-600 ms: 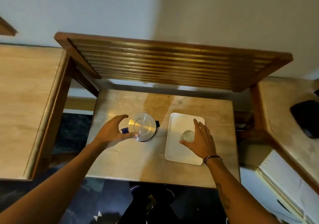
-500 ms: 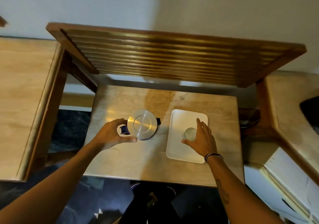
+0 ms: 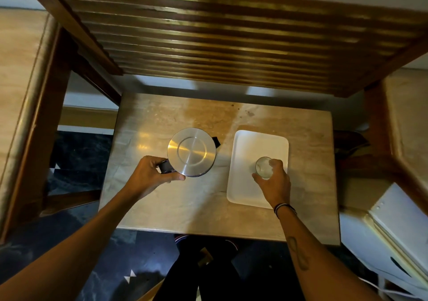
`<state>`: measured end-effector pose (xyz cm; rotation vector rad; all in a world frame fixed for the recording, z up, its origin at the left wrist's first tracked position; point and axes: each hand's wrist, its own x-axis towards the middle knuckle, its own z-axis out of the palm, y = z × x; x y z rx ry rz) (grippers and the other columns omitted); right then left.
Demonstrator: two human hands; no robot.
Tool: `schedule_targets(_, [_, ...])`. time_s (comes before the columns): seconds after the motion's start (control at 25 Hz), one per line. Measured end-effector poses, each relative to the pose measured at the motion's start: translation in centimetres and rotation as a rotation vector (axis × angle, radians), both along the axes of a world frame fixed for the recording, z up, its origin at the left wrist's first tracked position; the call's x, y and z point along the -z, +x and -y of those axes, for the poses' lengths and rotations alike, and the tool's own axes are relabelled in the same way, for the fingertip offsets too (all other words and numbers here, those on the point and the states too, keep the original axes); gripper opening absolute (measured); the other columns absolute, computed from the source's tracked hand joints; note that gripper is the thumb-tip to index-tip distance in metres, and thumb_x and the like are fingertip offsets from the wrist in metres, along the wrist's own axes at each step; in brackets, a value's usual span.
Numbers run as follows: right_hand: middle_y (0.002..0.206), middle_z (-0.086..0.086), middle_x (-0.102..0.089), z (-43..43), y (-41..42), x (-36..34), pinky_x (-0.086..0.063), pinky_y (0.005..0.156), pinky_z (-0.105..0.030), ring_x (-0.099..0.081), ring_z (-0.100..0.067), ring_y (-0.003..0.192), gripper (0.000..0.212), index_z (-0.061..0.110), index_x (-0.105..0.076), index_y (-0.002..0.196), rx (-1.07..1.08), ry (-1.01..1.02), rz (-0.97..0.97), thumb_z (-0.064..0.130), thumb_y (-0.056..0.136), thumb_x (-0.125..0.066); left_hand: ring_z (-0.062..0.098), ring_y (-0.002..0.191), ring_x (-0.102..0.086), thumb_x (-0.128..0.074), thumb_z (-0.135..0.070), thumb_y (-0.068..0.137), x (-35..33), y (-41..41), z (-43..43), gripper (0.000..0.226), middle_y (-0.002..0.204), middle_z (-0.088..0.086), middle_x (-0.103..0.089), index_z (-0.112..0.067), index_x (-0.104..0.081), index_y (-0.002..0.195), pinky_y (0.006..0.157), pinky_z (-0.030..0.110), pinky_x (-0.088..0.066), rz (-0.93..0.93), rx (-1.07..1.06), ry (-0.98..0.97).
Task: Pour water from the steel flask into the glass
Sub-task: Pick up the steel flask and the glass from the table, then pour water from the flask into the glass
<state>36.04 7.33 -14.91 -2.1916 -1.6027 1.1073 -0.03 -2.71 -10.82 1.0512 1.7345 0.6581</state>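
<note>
The steel flask (image 3: 191, 151), seen from above with its round lid shut, stands on the small marble table (image 3: 162, 198). My left hand (image 3: 150, 176) is wrapped around its dark handle on the flask's left side. A clear glass (image 3: 262, 166) stands upright on the white rectangular tray (image 3: 254, 145) to the right of the flask. My right hand (image 3: 275, 180) grips the glass from its near right side, fingers curled around the rim and wall.
A slatted wooden shelf (image 3: 208, 34) overhangs the back of the table. Marble counters stand at the left (image 3: 16, 68) and right (image 3: 407, 106). A white appliance (image 3: 393, 222) sits low at the right. My legs show below the table's front edge.
My left hand has closed around the flask's handle. My right hand has curled its fingers around the glass, which it only touched before. The camera has tilted further down.
</note>
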Motion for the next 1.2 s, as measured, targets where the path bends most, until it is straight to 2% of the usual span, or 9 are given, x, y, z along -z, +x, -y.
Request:
schedule_targets(0.2, [0.133, -0.01, -0.073, 0.4, -0.5, -2.5, -0.058, 0.093, -0.038, -0.07, -0.037, 0.12, 0.073, 0.013, -0.057, 0.133, 0.005, 0.049, -0.055, 0.028, 0.076, -0.1, 0.003, 0.066, -0.073, -0.095, -0.035, 0.082, -2.9, 2.3, -0.3, 0.033, 0.067, 0.0, -0.083, -0.004, -0.086, 0.081, 0.069, 0.015, -0.056, 0.134, -0.084, 0.091])
schedule_targets(0.28, [0.123, -0.001, -0.07, 0.3, -0.7, -5.6, -0.055, 0.087, -0.033, -0.071, -0.031, 0.115, 0.072, 0.016, -0.056, 0.131, 0.002, 0.102, -0.109, 0.027, 0.075, -0.1, 0.001, 0.063, -0.074, -0.09, -0.037, 0.08, -6.2, 2.8, -0.4, 0.029, 0.069, 0.002, -0.085, -0.007, -0.088, 0.084, 0.065, 0.013, -0.055, 0.141, -0.128, 0.117])
schedule_targets(0.4, [0.127, 0.0, -0.07, 0.0, -1.3, -11.8, -0.058, 0.09, -0.034, -0.068, -0.024, 0.115, 0.071, 0.02, -0.057, 0.133, -0.028, 0.216, -0.199, 0.026, 0.076, -0.099, 0.005, 0.055, -0.073, -0.087, -0.043, 0.077, -12.8, 2.3, -0.9, 0.023, 0.065, 0.005, -0.084, -0.021, -0.086, 0.075, 0.056, 0.016, -0.056, 0.124, -0.148, 0.193])
schedule_targets(0.52, [0.13, -0.002, -0.072, -0.6, -2.1, -20.1, -0.061, 0.094, -0.035, -0.068, -0.021, 0.115, 0.068, 0.023, -0.062, 0.133, -0.072, 0.355, -0.297, 0.023, 0.076, -0.099, 0.022, 0.043, -0.062, -0.094, -0.048, 0.078, -21.9, 1.2, -1.7, 0.038, 0.051, 0.012, -0.072, -0.014, -0.08, 0.069, 0.046, 0.03, -0.052, 0.15, -0.163, 0.311])
schedule_targets(0.6, [0.123, 0.001, -0.074, -1.3, -2.2, -27.7, -0.063, 0.092, -0.033, -0.07, -0.014, 0.109, 0.062, 0.03, -0.064, 0.127, -0.117, 0.464, -0.34, 0.023, 0.076, -0.099, 0.023, 0.039, -0.056, -0.087, -0.054, 0.074, -30.5, 0.7, -2.7, 0.048, 0.045, 0.013, -0.064, -0.009, -0.073, 0.061, 0.045, 0.029, -0.048, 0.157, -0.141, 0.406])
schedule_targets(0.72, [0.115, 0.021, -0.076, -2.8, -3.0, -38.0, -0.06, 0.085, -0.015, -0.07, 0.005, 0.109, 0.059, 0.048, -0.062, 0.122, -0.212, 0.548, -0.419, 0.032, 0.078, -0.097, 0.021, 0.035, -0.052, -0.082, -0.077, 0.076, -42.6, -0.1, -4.9, 0.08, 0.041, 0.019, -0.054, -0.002, -0.062, 0.058, 0.042, 0.023, -0.046, 0.197, -0.039, 0.517])
schedule_targets(0.8, [0.11, 0.027, -0.077, -3.8, -3.1, -44.9, -0.058, 0.081, -0.008, -0.07, 0.012, 0.107, 0.055, 0.05, -0.063, 0.119, -0.268, 0.61, -0.454, 0.033, 0.078, -0.097, 0.021, 0.034, -0.041, -0.083, -0.074, 0.079, -50.6, -0.6, -6.7, 0.09, 0.039, 0.014, -0.044, 0.007, -0.05, 0.058, 0.043, 0.023, -0.039, 0.228, 0.043, 0.56])
schedule_targets(1.04, [0.112, 0.004, -0.077, -5.7, -1.7, -61.5, -0.065, 0.089, -0.026, -0.075, -0.015, 0.107, 0.055, 0.027, -0.068, 0.129, -0.403, 0.763, -0.53, 0.024, 0.081, -0.095, 0.015, 0.033, -0.028, -0.1, -0.068, 0.059, -70.7, 0.6, -11.1, 0.08, 0.036, -0.001, -0.035, -0.016, -0.041, 0.044, 0.043, 0.023, -0.03, 0.166, 0.238, 0.549])
schedule_targets(1.2, [0.106, 0.002, -0.082, -5.1, -0.2, -67.4, -0.068, 0.088, -0.033, -0.08, -0.019, 0.1, 0.059, 0.026, -0.073, 0.131, -0.421, 0.839, -0.599, 0.033, 0.077, -0.094, 0.011, 0.031, -0.031, -0.098, -0.058, 0.07, -80.0, 3.0, -12.5, 0.072, 0.035, -0.004, -0.038, -0.019, -0.042, 0.045, 0.047, 0.025, -0.027, 0.015, 0.445, 0.5])
